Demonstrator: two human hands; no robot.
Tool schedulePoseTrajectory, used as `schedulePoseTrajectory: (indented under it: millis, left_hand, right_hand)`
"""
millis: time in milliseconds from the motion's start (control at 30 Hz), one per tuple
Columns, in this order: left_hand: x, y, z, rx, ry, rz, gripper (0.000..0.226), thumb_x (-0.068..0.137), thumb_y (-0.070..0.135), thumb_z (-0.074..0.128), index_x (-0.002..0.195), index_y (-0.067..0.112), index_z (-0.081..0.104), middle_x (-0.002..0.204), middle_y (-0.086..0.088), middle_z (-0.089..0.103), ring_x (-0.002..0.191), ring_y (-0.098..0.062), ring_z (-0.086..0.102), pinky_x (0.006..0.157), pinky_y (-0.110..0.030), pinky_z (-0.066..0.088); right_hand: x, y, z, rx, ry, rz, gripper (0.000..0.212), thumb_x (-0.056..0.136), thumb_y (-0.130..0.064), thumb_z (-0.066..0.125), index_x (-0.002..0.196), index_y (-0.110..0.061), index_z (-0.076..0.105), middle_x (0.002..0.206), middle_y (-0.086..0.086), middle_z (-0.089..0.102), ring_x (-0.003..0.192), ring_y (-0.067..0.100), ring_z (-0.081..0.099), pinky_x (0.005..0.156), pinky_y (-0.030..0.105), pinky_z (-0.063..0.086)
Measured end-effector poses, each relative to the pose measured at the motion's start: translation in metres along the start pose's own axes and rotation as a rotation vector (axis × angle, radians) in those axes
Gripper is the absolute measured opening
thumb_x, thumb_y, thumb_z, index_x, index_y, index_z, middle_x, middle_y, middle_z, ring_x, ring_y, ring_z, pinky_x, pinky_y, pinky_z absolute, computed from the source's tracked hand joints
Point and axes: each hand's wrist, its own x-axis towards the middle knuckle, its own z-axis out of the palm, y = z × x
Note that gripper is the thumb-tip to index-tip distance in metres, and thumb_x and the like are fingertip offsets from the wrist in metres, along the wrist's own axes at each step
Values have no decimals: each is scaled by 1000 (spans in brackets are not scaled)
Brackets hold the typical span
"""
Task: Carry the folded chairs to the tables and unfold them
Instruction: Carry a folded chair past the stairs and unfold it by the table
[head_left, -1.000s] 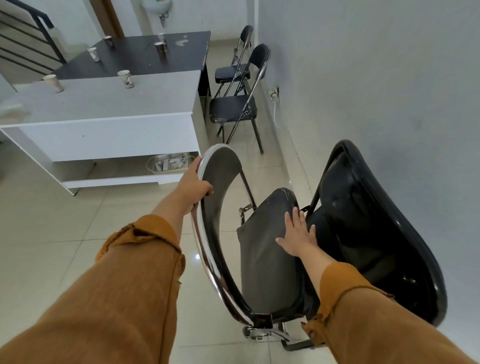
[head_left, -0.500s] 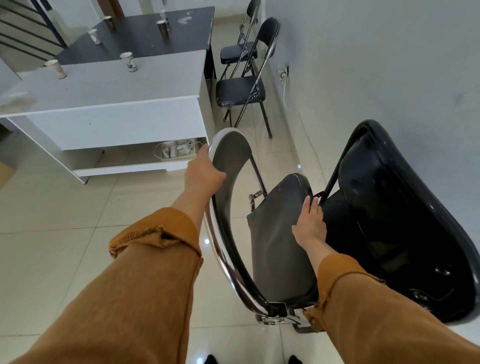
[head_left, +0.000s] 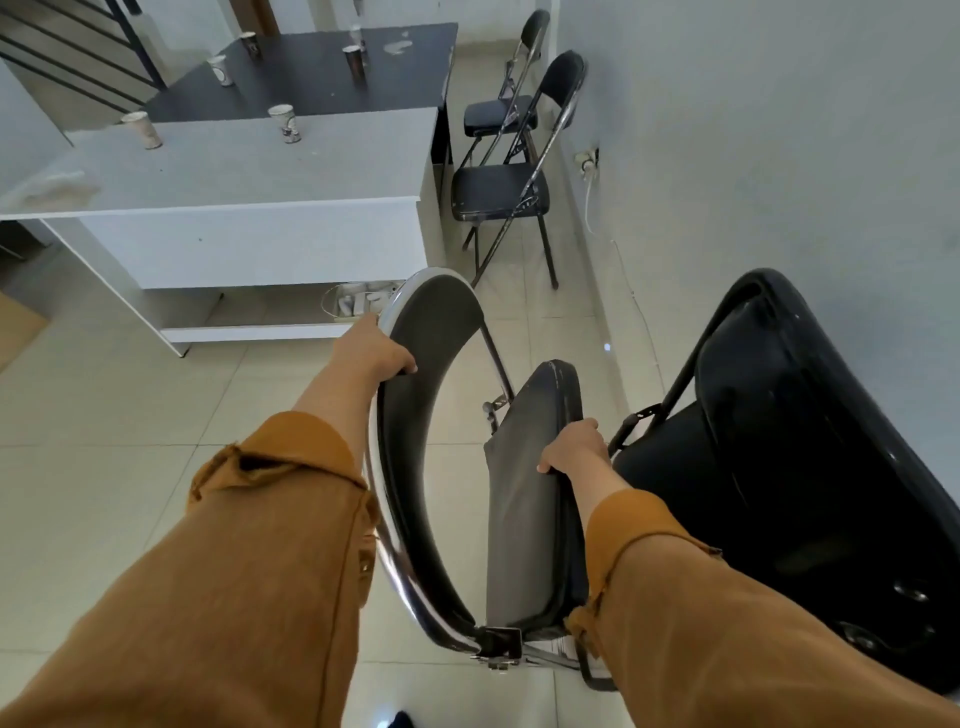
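The folding chair is held two-handed: its near-upright seat, pointing away, is grasped at the right edge by the right hand, and the backrest frame is clenched in the fingers of the left hand.

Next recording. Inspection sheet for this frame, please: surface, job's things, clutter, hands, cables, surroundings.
Surface: glossy tiled floor.
Job's things: held chair, seat tipped up, not fully unfolded; black chair against the wall; unfolded chair and farther chair beyond it.
Clutter: paper cups on white table and dark table; basket on the lower shelf.
Hands: left hand grips backrest frame; right hand grips seat edge.
Cables: white cable drops from wall socket.
Surroundings: stair railing, far left.
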Motion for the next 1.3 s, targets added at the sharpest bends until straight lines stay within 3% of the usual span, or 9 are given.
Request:
schedulePoseTrajectory:
  millis: [167,233,333,433,633,767,967,1033,1300]
  left_hand:
    - [20,-35,-26,-18,-28,-38,65,81,10,70,137,11,36,125,-17,51,112,-34,52,81,-36,46]
    - [33,-54,-42,-7,-56,-54,64,82,10,70,137,11,36,124,-18,51,111,-35,53,84,-38,47]
    - [50,-88,-73,-26,-113,-99,65,80,7,71,136,10,38,125,-18,51,112,-35,53,90,-42,47]
    - [68,-125,-103,-14,-154,-135,68,81,7,70,139,12,34,129,-19,49,115,-36,51,94,-44,46]
    - [104,-187,-178,4,-102,-122,64,80,10,71,136,8,40,129,-18,52,117,-36,51,101,-44,45]
    - [130,-215,-237,83,-8,-104,71,81,14,72,141,9,35,136,-17,49,122,-37,48,103,-43,42]
    - [168,-260,-330,167,113,-127,68,81,12,72,140,9,38,136,-16,49,123,-37,47,105,-41,39]
    - [182,-278,-360,173,150,-150,71,80,11,72,142,8,36,139,-17,47,125,-37,46,107,-42,39]
    - [263,-348,-482,185,222,-351,79,80,8,72,145,5,28,146,-18,39,132,-37,39,110,-42,34]
  right_hand:
    - [-8,-32,26,-42,-27,9,70,81,-13,72,135,-2,29,128,13,48,114,30,54,68,30,40]
    - [-15,-50,40,1,-34,33,65,83,-13,70,134,-3,31,126,13,50,112,29,55,68,31,40]
    - [-30,-84,67,11,-48,30,49,87,-15,62,130,-3,41,120,12,55,98,27,58,66,31,44]
    - [-42,-119,94,-42,-68,23,44,87,-14,61,127,-3,47,116,11,59,76,19,51,53,26,41]
    - [-70,-201,152,-57,-124,-31,41,82,-17,69,117,-4,52,79,6,49,60,19,47,46,26,38]
    - [-84,-264,192,-23,-183,-161,32,77,-15,72,98,-5,51,80,7,51,73,24,54,64,32,52]
    - [-99,-365,262,99,-285,-282,24,73,-8,74,90,-4,57,87,11,58,80,28,60,79,41,57]
    - [-104,-403,283,107,-305,-310,23,73,-8,74,87,-5,57,81,9,56,76,26,58,77,40,57]
    - [-106,-580,366,38,-435,-382,45,79,-10,71,119,-2,54,81,5,54,68,21,53,55,31,47]
